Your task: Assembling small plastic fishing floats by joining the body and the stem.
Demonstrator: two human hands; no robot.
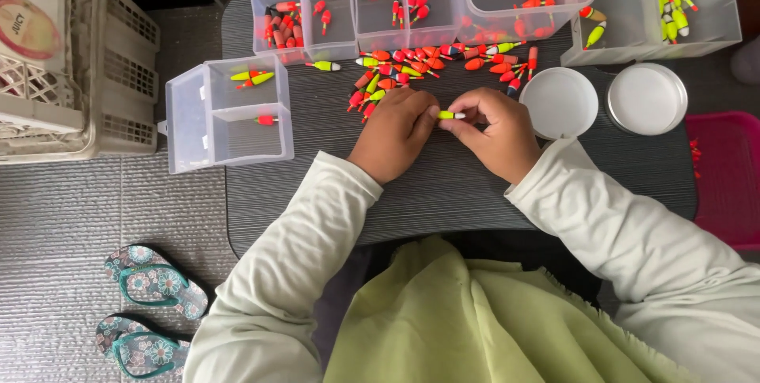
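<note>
Both forearms, in pale sleeves, reached forward over a low dark table (443, 193), where the left hand (396, 134) and the right hand (495, 131) met knuckles-up, their fingertips pinched shut on opposite ends of a small yellow-green fishing float (452, 115). The float lay level between the two hands, its long axis running left to right, its white tip toward the right hand. Just beyond the grip sat a loose heap of orange and yellow floats (419, 66); a round white lid (560, 102) lay just right of it, and an open clear compartment box (226, 114) well to the left.
</note>
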